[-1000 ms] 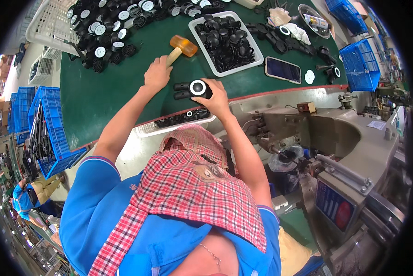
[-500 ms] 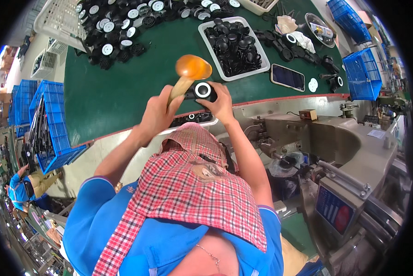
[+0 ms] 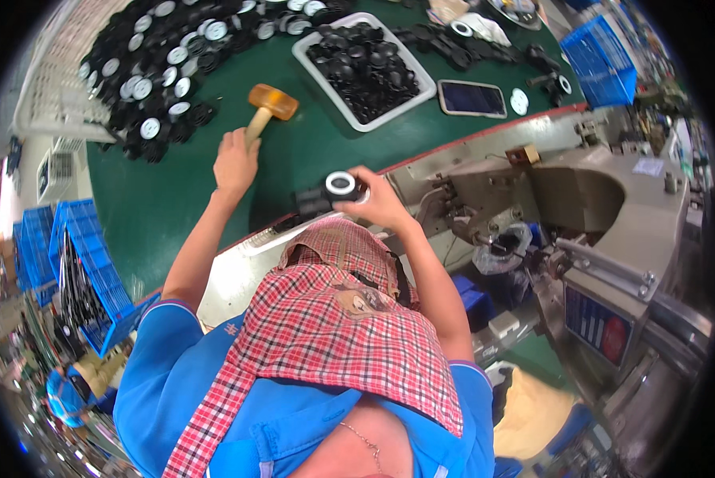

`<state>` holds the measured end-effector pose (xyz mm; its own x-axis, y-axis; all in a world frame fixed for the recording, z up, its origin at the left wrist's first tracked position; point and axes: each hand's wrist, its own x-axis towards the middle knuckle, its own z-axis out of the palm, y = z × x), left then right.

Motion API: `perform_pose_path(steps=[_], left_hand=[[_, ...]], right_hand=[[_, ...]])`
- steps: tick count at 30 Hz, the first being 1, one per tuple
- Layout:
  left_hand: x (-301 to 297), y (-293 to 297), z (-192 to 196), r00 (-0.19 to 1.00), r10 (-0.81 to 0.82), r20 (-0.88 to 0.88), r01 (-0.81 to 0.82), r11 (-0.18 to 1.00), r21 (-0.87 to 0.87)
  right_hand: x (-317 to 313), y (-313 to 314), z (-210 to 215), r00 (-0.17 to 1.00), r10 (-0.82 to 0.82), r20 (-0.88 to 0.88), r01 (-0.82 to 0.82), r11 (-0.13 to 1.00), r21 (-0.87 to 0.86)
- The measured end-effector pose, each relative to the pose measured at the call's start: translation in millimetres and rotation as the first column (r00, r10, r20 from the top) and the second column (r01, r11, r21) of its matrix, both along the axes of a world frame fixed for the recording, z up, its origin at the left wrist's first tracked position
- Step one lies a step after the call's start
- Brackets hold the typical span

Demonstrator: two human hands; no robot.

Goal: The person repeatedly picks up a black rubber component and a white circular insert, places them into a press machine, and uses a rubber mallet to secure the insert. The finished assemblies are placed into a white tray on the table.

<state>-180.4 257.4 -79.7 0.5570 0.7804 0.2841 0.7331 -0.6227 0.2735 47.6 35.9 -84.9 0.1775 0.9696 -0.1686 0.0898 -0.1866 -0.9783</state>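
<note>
My left hand (image 3: 236, 165) is closed round the wooden handle of a mallet (image 3: 273, 102) with an amber-orange head. The mallet is tilted over the green table, head pointing away from me. Close to the table's near edge, my right hand (image 3: 380, 199) grips a black caster wheel (image 3: 341, 185) with a white ring on its upper face. The thumb and fingers sit at the caster's right side, and its dark lower-left part is blurred. A gap separates the mallet from the caster.
Black wheels with white discs (image 3: 142, 88) are heaped at the far left beside a white basket (image 3: 63, 88). A white tray (image 3: 363, 125) holds small black parts. Right of it lie a phone (image 3: 473, 99) and a white disc (image 3: 519, 101). A metal machine (image 3: 588, 191) stands at the right.
My left hand has carried the mallet left and away from the caster. My right hand, with the caster, has come slightly nearer to me. The whole view has shifted and turned.
</note>
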Motion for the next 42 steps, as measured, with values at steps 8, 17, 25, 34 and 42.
perform_pose_path(steps=[8, 17, 25, 34, 42], left_hand=[[9, 16, -14, 0.981, -0.087, -0.174, 0.094, 0.995, 0.034], [69, -131, 20, 0.84, -0.5, 0.21, 0.472, 0.865, 0.171], [78, -305, 31, 0.576, -0.785, 0.226, 0.816, 0.567, -0.112], [74, -380, 35, 0.434, -0.871, 0.23, 0.897, 0.394, -0.203], [74, -430, 46, 0.433, -0.796, 0.424, 0.808, 0.134, -0.574]], right_hand=[[-58, -56, -81, 0.986, -0.12, -0.117, 0.099, 0.981, -0.168], [-20, -327, -57, 0.622, -0.616, 0.483, 0.758, 0.629, -0.173], [-132, -732, -40, 0.196, -0.119, 0.973, 0.836, -0.499, -0.229], [-150, -805, -87, -0.09, -0.11, 0.99, 0.98, -0.185, 0.069], [-123, -541, 10, 0.098, -0.788, -0.608, 0.992, 0.123, 0.0]])
